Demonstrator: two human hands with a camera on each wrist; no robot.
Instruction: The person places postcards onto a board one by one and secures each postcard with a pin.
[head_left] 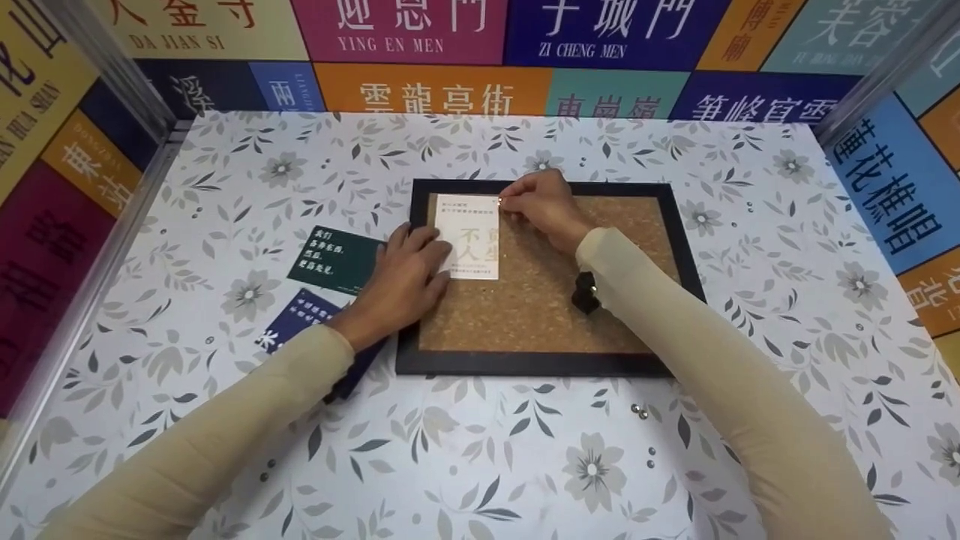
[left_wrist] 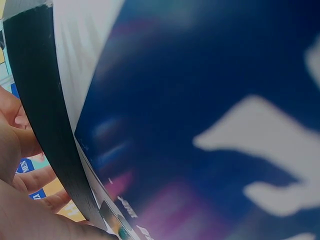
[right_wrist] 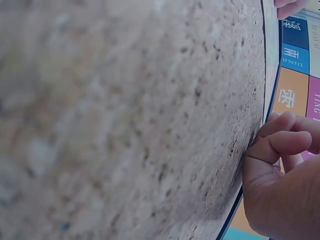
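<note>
A white card (head_left: pixel 469 247) with pale gold lettering lies on the upper left of a black-framed cork board (head_left: pixel 555 315). My left hand (head_left: pixel 405 274) rests over the board's left frame, its fingertips on the card's left side. At the card's upper right corner, my right hand (head_left: pixel 546 206) pinches a small shiny pushpin (head_left: pixel 499 201) between thumb and fingertips. In the right wrist view the right hand (right_wrist: pixel 285 185) has curled fingers close to the cork; the pin is hidden there. The left wrist view shows the left hand (left_wrist: pixel 30 210) by the black frame edge (left_wrist: pixel 45 100).
Left of the board lie a green card (head_left: pixel 330 259) and a dark blue card (head_left: pixel 296 315), both partly beneath the left hand and arm. A floral cloth (head_left: pixel 480 457) covers the table. Printed panels (head_left: pixel 405 30) stand along the back and sides.
</note>
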